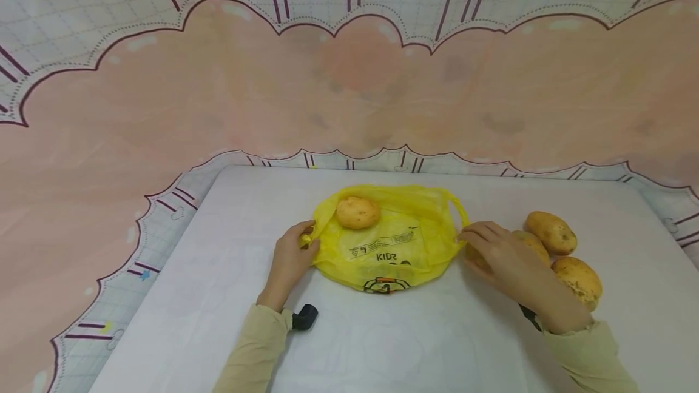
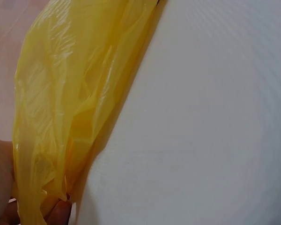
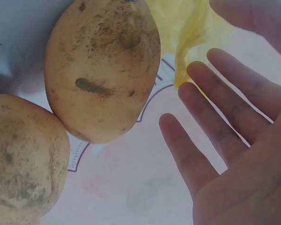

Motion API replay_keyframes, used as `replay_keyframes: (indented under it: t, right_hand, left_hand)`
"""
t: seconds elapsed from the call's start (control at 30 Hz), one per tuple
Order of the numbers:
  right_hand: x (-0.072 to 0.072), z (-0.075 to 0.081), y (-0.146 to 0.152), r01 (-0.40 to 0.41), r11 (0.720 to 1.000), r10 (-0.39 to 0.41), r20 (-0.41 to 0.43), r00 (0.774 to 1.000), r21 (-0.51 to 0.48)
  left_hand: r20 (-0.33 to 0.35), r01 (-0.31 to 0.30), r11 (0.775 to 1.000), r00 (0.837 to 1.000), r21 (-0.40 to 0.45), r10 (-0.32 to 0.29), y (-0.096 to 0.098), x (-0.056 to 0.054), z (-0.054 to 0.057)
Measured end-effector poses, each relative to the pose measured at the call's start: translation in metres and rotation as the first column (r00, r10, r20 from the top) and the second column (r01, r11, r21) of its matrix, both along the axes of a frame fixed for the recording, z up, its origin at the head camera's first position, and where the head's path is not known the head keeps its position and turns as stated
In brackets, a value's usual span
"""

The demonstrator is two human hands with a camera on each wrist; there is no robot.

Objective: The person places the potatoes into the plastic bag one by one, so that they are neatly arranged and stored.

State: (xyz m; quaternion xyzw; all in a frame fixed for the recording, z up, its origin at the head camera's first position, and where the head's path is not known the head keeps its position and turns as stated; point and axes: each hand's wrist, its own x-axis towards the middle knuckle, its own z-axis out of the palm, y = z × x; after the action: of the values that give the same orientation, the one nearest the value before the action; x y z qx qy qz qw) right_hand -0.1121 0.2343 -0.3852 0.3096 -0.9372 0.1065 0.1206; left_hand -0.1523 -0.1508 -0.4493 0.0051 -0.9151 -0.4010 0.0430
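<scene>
A yellow plastic bag [image 1: 431,247] lies on the table with its mouth spread, and a potato [image 1: 357,212] rests inside near its far left. My left hand [image 1: 290,262] pinches the bag's left edge between thumb and fingers; in the left wrist view the yellow film [image 2: 61,93] covers part of that hand. At the bag's right edge, by its handle loop, is my right hand [image 1: 510,262]. Its fingers look straight and spread in the right wrist view, the thumb apart from them. Close beside that hand lie a potato [image 3: 103,70] and a second one.
Several potatoes are grouped on the right of the white table [image 1: 409,344], among them a far potato [image 1: 551,233] and a nearer potato [image 1: 579,282]. Others are partly hidden by the right hand. A patterned cloth [image 1: 349,96] hangs behind the table.
</scene>
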Motion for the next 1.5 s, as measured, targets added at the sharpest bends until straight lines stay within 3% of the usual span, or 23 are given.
replay_keyframes:
  t: [0.47,0.73,1.07,1.5]
  right_hand:
    - [-0.004,-0.003,0.008,0.009,0.999,-0.009,-0.007,1.0,0.051]
    - [-0.005,-0.006,0.011,0.028,0.996,-0.032,0.049,0.998,0.084]
    - [-0.009,-0.011,0.013,0.045,0.996,-0.05,0.059,0.997,0.081]
    - [-0.011,-0.012,0.014,0.069,0.993,-0.076,0.072,0.995,0.094]
  left_hand:
    - [0.035,-0.014,1.0,0.999,0.013,0.014,-0.001,0.0,0.003]
    - [0.043,-0.019,1.0,0.999,0.021,0.018,0.001,0.002,0.001]
    - [0.008,-0.014,1.0,1.0,0.016,0.013,0.001,0.0,0.0]
    - [0.011,-0.022,1.0,1.0,0.017,0.022,0.001,-0.001,-0.001]
